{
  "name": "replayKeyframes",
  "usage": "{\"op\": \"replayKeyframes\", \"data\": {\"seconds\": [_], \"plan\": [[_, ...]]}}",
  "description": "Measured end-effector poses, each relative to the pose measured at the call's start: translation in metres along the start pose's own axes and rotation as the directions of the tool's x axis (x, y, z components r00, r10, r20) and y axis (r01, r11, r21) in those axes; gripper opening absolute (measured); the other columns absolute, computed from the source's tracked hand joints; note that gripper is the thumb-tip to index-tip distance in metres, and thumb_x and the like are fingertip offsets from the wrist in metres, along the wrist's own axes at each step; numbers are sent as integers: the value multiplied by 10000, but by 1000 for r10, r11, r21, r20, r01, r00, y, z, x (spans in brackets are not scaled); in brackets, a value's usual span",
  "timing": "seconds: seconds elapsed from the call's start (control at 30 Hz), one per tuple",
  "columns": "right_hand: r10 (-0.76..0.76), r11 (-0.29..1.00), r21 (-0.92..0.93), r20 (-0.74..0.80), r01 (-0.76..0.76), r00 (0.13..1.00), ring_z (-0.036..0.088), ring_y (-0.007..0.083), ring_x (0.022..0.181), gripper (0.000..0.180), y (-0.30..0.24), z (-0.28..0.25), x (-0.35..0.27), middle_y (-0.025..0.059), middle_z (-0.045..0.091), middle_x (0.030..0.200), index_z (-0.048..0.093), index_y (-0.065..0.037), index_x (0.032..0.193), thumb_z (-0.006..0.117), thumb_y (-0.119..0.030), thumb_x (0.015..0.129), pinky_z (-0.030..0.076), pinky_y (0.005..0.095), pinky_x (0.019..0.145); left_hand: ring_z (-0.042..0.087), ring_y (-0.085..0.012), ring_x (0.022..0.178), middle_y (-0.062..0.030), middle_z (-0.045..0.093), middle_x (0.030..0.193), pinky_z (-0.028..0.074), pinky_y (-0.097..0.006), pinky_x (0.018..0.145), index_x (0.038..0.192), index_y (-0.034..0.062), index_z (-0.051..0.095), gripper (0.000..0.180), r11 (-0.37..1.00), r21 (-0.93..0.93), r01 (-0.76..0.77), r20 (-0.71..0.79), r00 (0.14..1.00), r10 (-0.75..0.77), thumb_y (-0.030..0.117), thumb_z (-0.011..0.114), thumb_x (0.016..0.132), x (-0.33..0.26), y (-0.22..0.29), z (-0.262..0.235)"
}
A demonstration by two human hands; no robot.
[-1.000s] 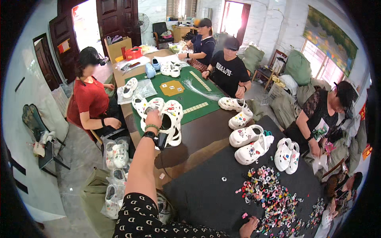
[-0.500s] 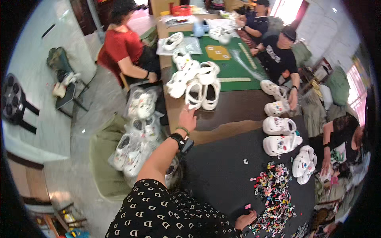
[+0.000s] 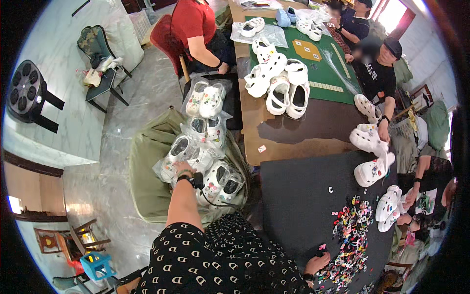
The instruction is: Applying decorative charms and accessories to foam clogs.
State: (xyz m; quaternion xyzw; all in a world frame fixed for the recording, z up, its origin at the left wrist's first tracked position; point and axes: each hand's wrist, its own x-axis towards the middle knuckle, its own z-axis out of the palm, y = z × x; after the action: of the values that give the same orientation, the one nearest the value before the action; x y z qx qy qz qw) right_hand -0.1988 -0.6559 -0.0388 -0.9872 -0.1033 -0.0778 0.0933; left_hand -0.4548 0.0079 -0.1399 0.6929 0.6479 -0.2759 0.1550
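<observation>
My left hand [image 3: 184, 168] is over a bagged pair of white clogs [image 3: 177, 148] in an olive-green sack [image 3: 147, 169] and appears to touch the plastic. Its fingers are foreshortened against the bag, so I cannot make out their grip. More bagged clogs [image 3: 221, 183] with coloured charms lie close by the wrist. My right hand [image 3: 317, 263] rests on the black mat [image 3: 293, 206] with its fingers drawn together; what they hold, if anything, does not show. Just ahead of its fingertips lies a small pink piece [image 3: 322, 247]. A heap of colourful shoe charms [image 3: 352, 235] spreads beside it.
Several loose white clogs [image 3: 279, 95] stand on the brown table [image 3: 252, 142]. Decorated clogs [image 3: 389, 208] line the mat's right side, where co-workers' hands [image 3: 383, 131] work. Beyond is a green mat [image 3: 320, 78]. A person in red [image 3: 193, 22] sits at the left.
My left hand has left the loose clogs on the table and come back left to the bagged clogs in the sack. The view has shifted. My right hand remains beside the charms.
</observation>
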Motion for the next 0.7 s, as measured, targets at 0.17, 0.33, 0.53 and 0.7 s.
{"op": "replayKeyframes", "data": {"seconds": [0.17, 0.33, 0.53, 0.7], "plan": [[85, 993, -83, -25, -87, 996, 434, 402, 1103, 402, 2, 4, 3, 213, 467, 1124, 469, 14, 1074, 452, 18, 672, 349, 495, 929, 606, -364, 998, -197, 626, 1063, 474, -454, 877, 1127, 15, 500, 518, 950, -305, -70, -186, 982, 12, 271, 736, 744, -37, 28, 19], [96, 991, -83, -94, -104, 991, 440, 395, 1083, 366, 21, -3, -2, 207, 477, 1117, 469, 18, 1050, 454, 31, 685, 351, 488, 919, 441, -399, 1230, -242, 439, 1350, 407, -475, 974, 1295, 7, 407, 690, 880, -447, -163, -321, 947, 12, 247, 741, 740, -74, 89, 2], [102, 995, -6, -40, -103, 994, 420, 389, 1136, 366, -9, -6, 9, 189, 453, 1191, 468, -8, 1047, 478, 58, 687, 349, 466, 946, 362, -341, 1315, -203, 423, 1387, 394, -416, 1030, 1369, 88, 416, 826, 981, 74, -181, -160, 968, 191, 307, 780, 661, 4, 10, 23], [200, 979, 34, 16, -200, 980, 413, 375, 1144, 348, -15, -13, 8, 174, 452, 1193, 475, -13, 1011, 490, 60, 672, 354, 454, 947, 538, -349, 1133, -200, 574, 1154, 488, -404, 914, 1108, 37, 579, 525, 972, -17, -234, -339, 916, 215, 242, 783, 670, -4, 17, 40]]}}
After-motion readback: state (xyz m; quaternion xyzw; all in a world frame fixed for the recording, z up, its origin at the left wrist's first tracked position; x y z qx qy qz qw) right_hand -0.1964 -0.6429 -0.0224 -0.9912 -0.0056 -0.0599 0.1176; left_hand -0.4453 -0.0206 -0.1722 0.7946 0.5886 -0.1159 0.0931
